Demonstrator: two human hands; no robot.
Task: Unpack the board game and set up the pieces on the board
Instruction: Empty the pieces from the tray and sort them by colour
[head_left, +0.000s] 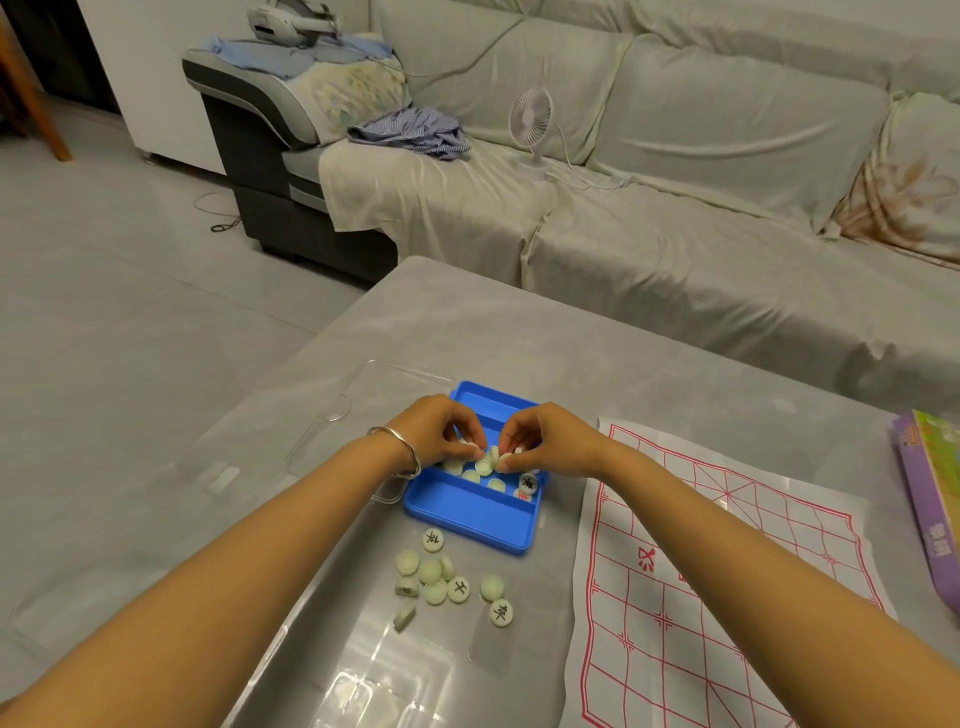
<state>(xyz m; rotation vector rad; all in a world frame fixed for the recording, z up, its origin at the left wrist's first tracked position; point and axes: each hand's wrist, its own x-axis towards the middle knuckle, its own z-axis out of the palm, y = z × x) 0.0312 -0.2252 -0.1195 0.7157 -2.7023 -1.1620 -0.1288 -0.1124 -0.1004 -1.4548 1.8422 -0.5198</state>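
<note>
Both hands work inside the blue plastic box (470, 512) near the table's centre: the left hand (435, 426), a silver bangle (397, 451) on its wrist, pinches a pale round xiangqi piece, and the right hand (540, 436) pinches another, the two pieces (491, 458) almost touching between the fingertips. Several more discs (511, 486) lie in the box's middle compartment, one showing a black character, while the near compartment looks bare. At six o'clock from the box, a loose cluster of unpacked pieces (447, 577) sits on the grey table (519, 332), some face up, some face down, one on edge. At three o'clock lies the unfolded paper board (727, 571) with its red grid, and no piece stands on it. At nine o'clock rests the clear lid (332, 415). By my judgement the unpacking is roughly half finished, and the whole placing of pieces on the board remains.
</note>
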